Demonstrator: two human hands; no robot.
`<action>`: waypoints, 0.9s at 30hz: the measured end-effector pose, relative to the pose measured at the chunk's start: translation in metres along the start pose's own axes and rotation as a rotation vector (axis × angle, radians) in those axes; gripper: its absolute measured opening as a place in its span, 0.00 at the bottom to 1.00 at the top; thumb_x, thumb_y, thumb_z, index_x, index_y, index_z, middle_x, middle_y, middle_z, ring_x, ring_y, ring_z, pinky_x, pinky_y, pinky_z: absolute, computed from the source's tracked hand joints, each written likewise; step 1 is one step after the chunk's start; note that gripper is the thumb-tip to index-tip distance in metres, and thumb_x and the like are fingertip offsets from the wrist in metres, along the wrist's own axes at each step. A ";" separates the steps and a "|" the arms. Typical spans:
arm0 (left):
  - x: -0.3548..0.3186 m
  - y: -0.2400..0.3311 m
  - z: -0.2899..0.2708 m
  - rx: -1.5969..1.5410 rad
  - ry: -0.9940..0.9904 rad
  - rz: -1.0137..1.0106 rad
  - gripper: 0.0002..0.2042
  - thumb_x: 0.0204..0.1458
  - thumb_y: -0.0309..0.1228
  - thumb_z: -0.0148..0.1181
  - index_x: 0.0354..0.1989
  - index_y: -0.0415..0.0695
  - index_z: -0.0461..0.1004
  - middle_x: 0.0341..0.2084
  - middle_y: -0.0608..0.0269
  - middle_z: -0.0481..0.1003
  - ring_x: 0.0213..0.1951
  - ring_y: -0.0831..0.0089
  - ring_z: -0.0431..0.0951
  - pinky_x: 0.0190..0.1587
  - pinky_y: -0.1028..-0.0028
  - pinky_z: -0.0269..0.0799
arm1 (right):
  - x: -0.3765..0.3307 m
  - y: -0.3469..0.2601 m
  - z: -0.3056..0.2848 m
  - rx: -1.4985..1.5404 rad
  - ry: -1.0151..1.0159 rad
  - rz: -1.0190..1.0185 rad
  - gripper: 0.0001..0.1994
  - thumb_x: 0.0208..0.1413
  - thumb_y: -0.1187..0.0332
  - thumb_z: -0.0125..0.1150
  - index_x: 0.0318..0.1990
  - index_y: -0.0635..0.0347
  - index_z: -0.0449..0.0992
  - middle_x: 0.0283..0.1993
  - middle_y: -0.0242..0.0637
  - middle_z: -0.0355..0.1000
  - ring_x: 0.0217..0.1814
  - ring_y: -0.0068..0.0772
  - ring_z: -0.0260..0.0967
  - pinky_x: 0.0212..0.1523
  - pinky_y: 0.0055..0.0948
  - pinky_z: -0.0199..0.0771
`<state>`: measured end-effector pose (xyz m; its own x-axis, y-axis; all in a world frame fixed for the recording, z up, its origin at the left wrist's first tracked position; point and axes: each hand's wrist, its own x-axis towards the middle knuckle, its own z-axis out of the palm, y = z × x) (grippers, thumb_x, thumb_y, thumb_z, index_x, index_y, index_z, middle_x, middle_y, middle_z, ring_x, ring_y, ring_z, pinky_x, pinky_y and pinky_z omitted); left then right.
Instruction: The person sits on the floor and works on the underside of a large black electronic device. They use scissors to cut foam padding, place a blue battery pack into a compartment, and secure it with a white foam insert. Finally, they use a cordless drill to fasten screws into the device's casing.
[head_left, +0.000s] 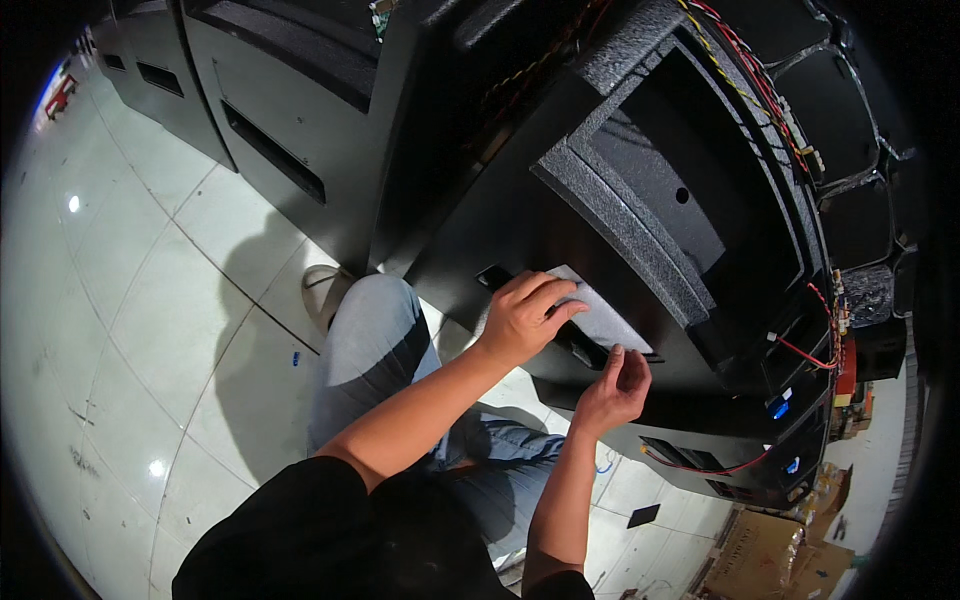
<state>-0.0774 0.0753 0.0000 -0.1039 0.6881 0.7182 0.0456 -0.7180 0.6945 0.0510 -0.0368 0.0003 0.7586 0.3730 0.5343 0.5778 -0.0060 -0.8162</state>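
Observation:
A pale grey flat strip (605, 318) lies slantwise over a recessed slot in the side of a large black cabinet (480, 225). My left hand (528, 315) is closed on its upper left end, thumb and fingers pinching the edge. At its lower right end is my right hand (613, 390), with fingers curled and the tips at the strip's near edge. Part of the dark slot (580, 345) shows below the strip. What lies under my fingers is hidden.
A second black cabinet (290, 110) stands at the left. Red and yellow wires (735, 80) run along the far edge of the near cabinet. Cardboard boxes (765, 555) sit at lower right. A small black piece (644, 516) lies on the white tiled floor (130, 350).

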 end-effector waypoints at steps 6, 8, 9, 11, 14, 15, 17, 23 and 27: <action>0.001 -0.008 0.000 -0.044 0.030 -0.010 0.09 0.46 0.29 0.75 0.33 0.43 0.81 0.30 0.64 0.80 0.30 0.64 0.79 0.33 0.68 0.78 | 0.004 -0.004 0.014 0.002 0.144 0.002 0.11 0.59 0.73 0.72 0.44 0.70 0.77 0.36 0.36 0.77 0.37 0.23 0.73 0.43 0.23 0.75; 0.001 -0.008 0.000 -0.052 0.042 -0.001 0.09 0.43 0.26 0.76 0.32 0.42 0.82 0.30 0.63 0.81 0.30 0.64 0.80 0.33 0.68 0.78 | 0.003 -0.007 0.013 -0.009 0.129 0.038 0.12 0.58 0.75 0.72 0.45 0.70 0.76 0.39 0.37 0.78 0.40 0.25 0.73 0.44 0.24 0.76; 0.001 -0.010 0.000 -0.050 0.048 0.016 0.09 0.42 0.24 0.77 0.32 0.42 0.82 0.30 0.62 0.81 0.29 0.65 0.81 0.32 0.69 0.77 | 0.002 -0.009 0.012 -0.012 0.124 0.060 0.12 0.58 0.75 0.72 0.46 0.71 0.76 0.41 0.38 0.78 0.41 0.26 0.74 0.44 0.25 0.77; 0.000 -0.011 -0.001 -0.070 0.061 0.014 0.08 0.42 0.22 0.76 0.31 0.40 0.83 0.29 0.60 0.82 0.29 0.64 0.82 0.32 0.69 0.78 | 0.002 -0.011 0.013 0.022 0.074 0.078 0.12 0.58 0.76 0.72 0.45 0.70 0.76 0.40 0.37 0.78 0.40 0.24 0.73 0.43 0.24 0.76; -0.002 -0.006 -0.003 -0.042 0.067 -0.098 0.08 0.43 0.19 0.75 0.32 0.38 0.82 0.29 0.58 0.81 0.29 0.63 0.82 0.33 0.69 0.78 | 0.004 -0.009 0.018 0.064 0.033 0.047 0.09 0.57 0.78 0.71 0.41 0.69 0.76 0.38 0.33 0.77 0.38 0.20 0.72 0.42 0.20 0.75; 0.000 -0.007 -0.001 -0.036 0.054 -0.065 0.09 0.44 0.19 0.75 0.33 0.38 0.82 0.30 0.57 0.81 0.29 0.63 0.82 0.33 0.69 0.78 | 0.003 -0.011 0.020 0.048 0.025 0.048 0.10 0.58 0.78 0.71 0.42 0.68 0.75 0.38 0.34 0.77 0.39 0.20 0.72 0.42 0.20 0.75; -0.001 -0.006 0.000 -0.028 0.011 -0.055 0.14 0.42 0.21 0.78 0.37 0.37 0.80 0.33 0.55 0.79 0.30 0.64 0.80 0.34 0.69 0.77 | 0.003 -0.010 0.016 0.017 -0.010 0.048 0.13 0.57 0.76 0.72 0.46 0.67 0.74 0.40 0.35 0.76 0.40 0.21 0.73 0.44 0.20 0.74; -0.004 -0.004 0.006 0.057 -0.125 0.200 0.15 0.35 0.27 0.83 0.29 0.40 0.79 0.26 0.63 0.77 0.24 0.71 0.76 0.26 0.73 0.72 | 0.006 -0.003 0.011 -0.018 0.036 -0.014 0.23 0.45 0.69 0.84 0.44 0.65 0.75 0.37 0.34 0.74 0.32 0.21 0.70 0.33 0.22 0.72; 0.001 -0.003 0.019 0.120 -0.148 0.232 0.11 0.38 0.24 0.81 0.24 0.42 0.79 0.20 0.67 0.76 0.20 0.74 0.74 0.22 0.74 0.70 | 0.010 -0.002 0.013 -0.011 0.079 -0.010 0.21 0.46 0.69 0.83 0.41 0.65 0.75 0.35 0.33 0.73 0.26 0.19 0.69 0.28 0.20 0.70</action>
<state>-0.0585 0.0801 -0.0002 0.0683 0.5216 0.8505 0.1695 -0.8461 0.5053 0.0539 -0.0209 0.0042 0.7740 0.2991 0.5581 0.5882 -0.0136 -0.8086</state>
